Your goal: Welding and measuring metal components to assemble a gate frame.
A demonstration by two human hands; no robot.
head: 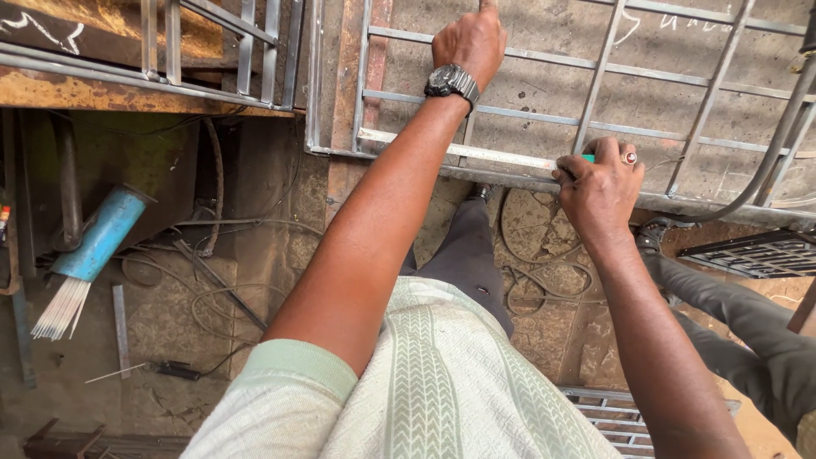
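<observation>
A grey metal grille frame [544,59] lies flat on a raised surface in front of me. My left hand [469,41], with a dark wristwatch, reaches over the frame, its fingers curled and one finger pointing toward the top edge of the view. My right hand [600,183], wearing a ring, presses on the frame's near bar and is shut on a small green marker [587,158]. A pale steel ruler [459,151] lies along that near bar, running from the left side of the frame up to my right hand.
A blue tube of welding rods [100,235] spills pale rods at the left. Cables [535,272] coil on the stained floor below the frame. More metal bars [212,42] lie at the upper left. Another person's grey trouser leg [748,323] is at the right, near a dark grate [756,253].
</observation>
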